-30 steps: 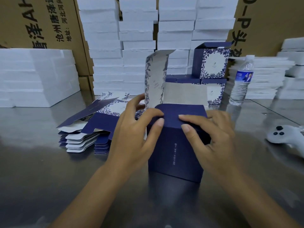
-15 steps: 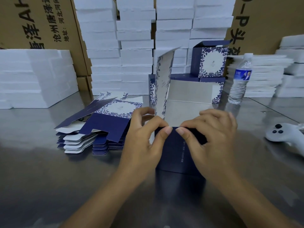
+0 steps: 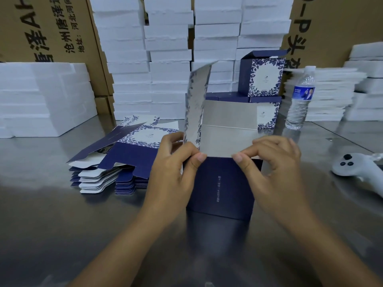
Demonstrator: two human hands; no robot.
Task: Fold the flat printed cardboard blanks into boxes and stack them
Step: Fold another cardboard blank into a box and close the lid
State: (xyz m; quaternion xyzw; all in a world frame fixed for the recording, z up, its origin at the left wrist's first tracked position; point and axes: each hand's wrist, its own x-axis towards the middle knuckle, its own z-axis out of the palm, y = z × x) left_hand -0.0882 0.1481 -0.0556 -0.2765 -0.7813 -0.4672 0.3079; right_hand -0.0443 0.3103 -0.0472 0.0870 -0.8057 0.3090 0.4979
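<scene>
Navy box (image 3: 221, 187) is standing mid-way across the steel table (image 3: 62, 235), between both hands. A second ago a dark panel was covering its top under the fingers. Now that panel is out of sight, the silvery inside is showing, and a floral side flap (image 3: 196, 104) is sticking upright. Left hand (image 3: 172, 168) is pinching the near wall's upper left corner between thumb and curled forefinger, and right hand (image 3: 273, 168) is pinching the right corner likewise. White vertical lettering is running down the box front, too small to read. Behind, a brown carton (image 3: 51, 34) is showing "沧州唐泽" and "地址". Flat blanks (image 3: 116, 162) are lying stacked left of the box.
</scene>
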